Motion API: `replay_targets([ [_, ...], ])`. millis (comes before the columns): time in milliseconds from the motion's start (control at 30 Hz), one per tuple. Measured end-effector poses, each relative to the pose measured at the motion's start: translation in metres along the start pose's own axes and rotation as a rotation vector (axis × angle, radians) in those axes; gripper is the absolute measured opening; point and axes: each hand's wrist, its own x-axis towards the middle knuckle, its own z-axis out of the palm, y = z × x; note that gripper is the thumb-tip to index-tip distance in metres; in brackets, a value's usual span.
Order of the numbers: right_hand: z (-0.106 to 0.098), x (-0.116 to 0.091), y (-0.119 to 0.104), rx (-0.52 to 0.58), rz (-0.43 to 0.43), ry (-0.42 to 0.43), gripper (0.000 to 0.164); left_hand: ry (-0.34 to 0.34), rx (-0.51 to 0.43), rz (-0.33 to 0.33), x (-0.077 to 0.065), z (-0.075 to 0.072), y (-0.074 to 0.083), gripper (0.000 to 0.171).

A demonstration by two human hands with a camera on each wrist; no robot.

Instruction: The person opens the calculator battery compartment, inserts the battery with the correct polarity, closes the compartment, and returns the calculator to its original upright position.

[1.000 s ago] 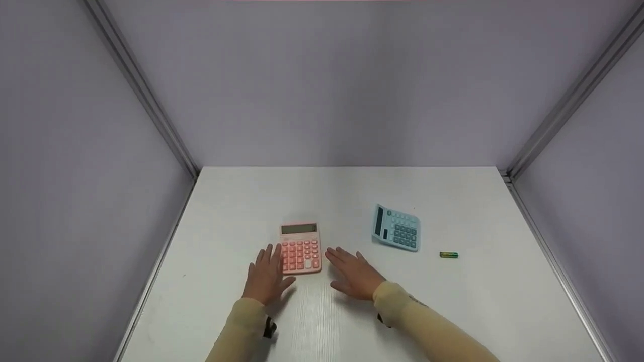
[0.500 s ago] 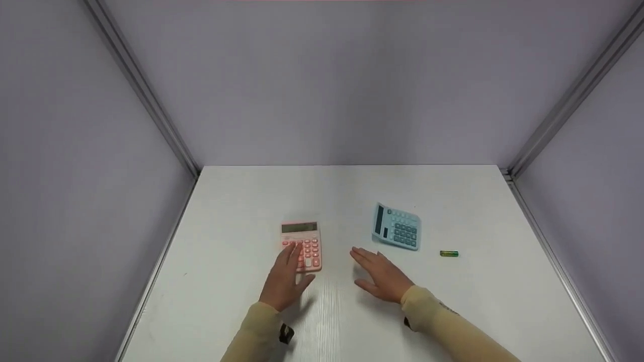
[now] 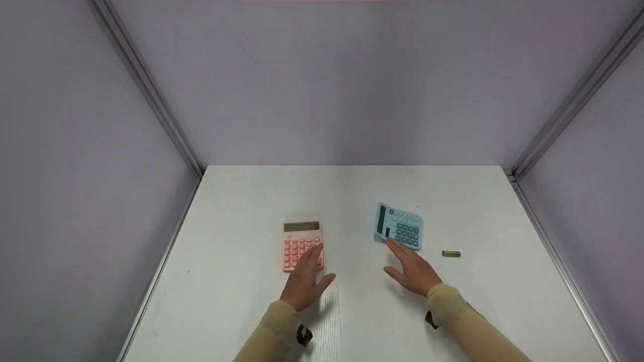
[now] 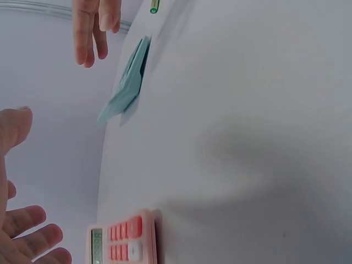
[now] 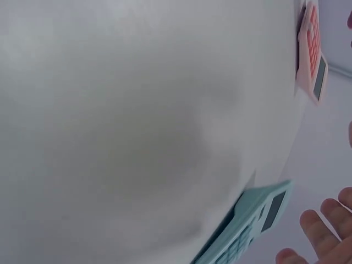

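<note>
A pink calculator [image 3: 297,249] lies on the white table, its screen end toward the back wall. My left hand [image 3: 304,281] hovers over its lower right part, fingers straight, thumb spread, holding nothing. To the right lies a light blue calculator [image 3: 405,229], turned sideways with its screen end tilted up. My right hand [image 3: 413,271] is just in front of it, fingers extended; the fingertips overlap its near edge in the head view. The left wrist view shows a gap between the left fingers [image 4: 38,239] and the pink calculator [image 4: 129,242].
A small green and yellow battery [image 3: 451,254] lies right of the blue calculator. The white table [image 3: 226,301] is bounded by a grey back wall [image 3: 352,90] and side panels with metal rails. Each wrist bears a dark strapped device [image 3: 304,335].
Both hands have moved to the right: the left from the pink calculator's left edge to over its right side, the right from beside the pink calculator to the blue one. Both calculators stay put.
</note>
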Motion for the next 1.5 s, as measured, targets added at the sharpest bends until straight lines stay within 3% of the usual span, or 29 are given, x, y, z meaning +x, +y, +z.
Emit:
replay_targets([
  [233, -0.013, 0.002, 0.022, 0.011, 0.08, 0.001, 0.071, 0.032, -0.03, 0.031, 0.008, 0.009, 0.009, 0.071],
  [367, -0.021, 0.004, 0.03, 0.018, 0.117, -0.009, 0.073, 0.018, -0.043, 0.031, 0.015, 0.016, 0.014, 0.071],
  [833, -0.05, 0.027, 0.057, 0.054, 0.276, -0.034, 0.084, -0.11, -0.132, -0.116, 0.054, 0.036, 0.045, 0.07],
  [1100, -0.064, 0.042, 0.07, 0.077, 0.347, -0.05, 0.084, -0.148, -0.158, -0.174, 0.075, 0.042, 0.049, 0.071],
  [1300, -0.066, 0.047, 0.073, 0.031, 0.349, -0.064, 0.084, -0.181, -0.059, -0.181, 0.087, 0.056, 0.052, 0.077],
  [1500, -0.059, 0.053, 0.077, -0.093, 0.339, -0.112, 0.101, -0.171, 0.214, -0.105, 0.099, 0.071, 0.053, 0.078],
])
